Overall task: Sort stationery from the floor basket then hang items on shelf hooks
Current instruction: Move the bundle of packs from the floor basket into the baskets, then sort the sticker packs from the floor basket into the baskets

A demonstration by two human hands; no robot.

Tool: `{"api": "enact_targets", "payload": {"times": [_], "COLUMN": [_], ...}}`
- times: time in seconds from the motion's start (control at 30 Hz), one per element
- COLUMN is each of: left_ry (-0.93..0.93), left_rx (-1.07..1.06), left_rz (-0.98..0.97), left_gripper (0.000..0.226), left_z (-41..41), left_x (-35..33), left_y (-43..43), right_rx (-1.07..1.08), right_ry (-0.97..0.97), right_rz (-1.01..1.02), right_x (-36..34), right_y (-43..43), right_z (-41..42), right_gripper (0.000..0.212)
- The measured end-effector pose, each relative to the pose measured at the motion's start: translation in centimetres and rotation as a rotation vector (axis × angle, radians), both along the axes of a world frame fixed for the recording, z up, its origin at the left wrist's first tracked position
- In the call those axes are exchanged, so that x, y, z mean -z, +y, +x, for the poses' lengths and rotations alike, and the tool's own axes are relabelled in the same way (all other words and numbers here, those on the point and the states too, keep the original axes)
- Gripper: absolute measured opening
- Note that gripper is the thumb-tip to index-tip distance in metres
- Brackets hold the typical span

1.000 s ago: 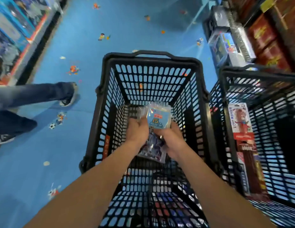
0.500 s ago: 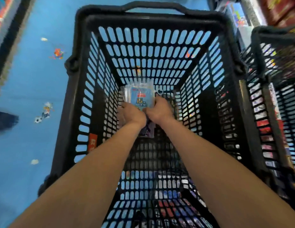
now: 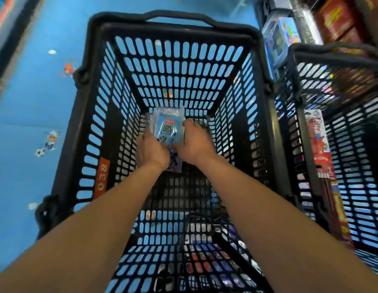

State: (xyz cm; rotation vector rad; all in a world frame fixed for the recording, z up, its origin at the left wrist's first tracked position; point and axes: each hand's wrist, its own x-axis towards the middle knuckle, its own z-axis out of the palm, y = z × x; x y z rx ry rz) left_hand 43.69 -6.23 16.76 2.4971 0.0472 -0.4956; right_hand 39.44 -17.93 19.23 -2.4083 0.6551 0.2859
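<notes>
The floor (image 3: pixel 36 106) is glossy blue and dotted with small cartoon stickers, one with a football (image 3: pixel 45 144) at 9 o'clock. A dark shelf base (image 3: pixel 6 58) runs along the aisle at 11 o'clock. Boxed toys (image 3: pixel 279 37) crowd the floor at 1 o'clock.

The black slotted floor basket (image 3: pixel 95 115) stands in the middle, with its carry handle (image 3: pixel 179 15) at 12 o'clock and an orange 038 tag (image 3: pixel 101 178) on its 9 o'clock wall. A second black basket (image 3: pixel 331 53) stands just beside it at 3 o'clock, with a red carded pack (image 3: pixel 319 144) leaning inside.

Both arms reach deep into the first basket. The left hand (image 3: pixel 151 152) and right hand (image 3: pixel 194 142) grip a clear packet with a blue card (image 3: pixel 168 127) by its 9 and 3 o'clock edges, near the far wall. I cannot tell whether it rests on the bottom.

Open floor lies from 8 to 11 o'clock, while the second basket closes off 3 o'clock.
</notes>
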Motion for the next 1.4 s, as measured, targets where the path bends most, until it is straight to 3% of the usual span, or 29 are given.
{"api": "enact_targets", "payload": {"times": [0.1, 0.27, 0.6, 0.7, 0.77, 0.8, 0.9, 1.0, 1.13, 1.27, 1.4], "left_ry": [-0.024, -0.071, -0.178, -0.139, -0.032, 0.059, 0.402, 0.611, 0.531, 0.416, 0.406], "left_rx": [0.068, 0.13, 0.195, 0.237, 0.369, 0.443, 0.631, 0.774, 0.826, 0.73, 0.655], "left_rz": [-0.038, -0.06, -0.074, -0.117, -0.119, -0.109, 0.008, 0.185, 0.284, 0.234, 0.228], "left_gripper": [0.032, 0.037, 0.047, 0.029, 0.014, 0.018, 0.026, 0.032, 0.023, 0.048, 0.063], "left_z": [-1.1, -4.3, -17.9, -22.8, -26.3, -28.2, -32.8, -35.8, -38.8, -41.1, -42.8], "left_x": [-2.0, -7.0, -23.8, -26.7, -27.6, -27.8, -26.1, -21.3, -13.1, -3.1, 6.7], "left_y": [1.2, 3.1, 6.3, 5.9, 5.1, 4.5, 2.9, 2.2, 2.5, 4.6, 6.0], "right_rx": [-0.005, -0.042, -0.165, -0.201, -0.22, -0.232, -0.288, -0.308, -0.261, -0.179, -0.053], "right_ry": [-0.061, -0.098, -0.347, -0.424, -0.482, -0.531, -0.576, -0.513, -0.306, -0.039, 0.091], "right_rz": [0.063, 0.065, 0.106, 0.065, 0.062, 0.048, -0.065, -0.078, -0.061, -0.019, 0.048], "right_x": [-1.7, -5.5, -19.3, -22.4, -23.0, -22.8, -19.9, -14.6, -5.4, 5.2, 15.0], "right_y": [0.4, 1.6, 2.2, 1.3, 0.6, 0.2, -0.8, -1.4, -1.4, -0.7, 0.4], "right_z": [-1.6, -5.0, -17.5, -24.4, -29.5, -32.0, -38.5, -43.2, -47.1, -50.4, -53.0], "right_gripper": [0.047, 0.05, 0.057, 0.054, 0.042, 0.034, 0.02, 0.024, 0.042, 0.064, 0.073]}}
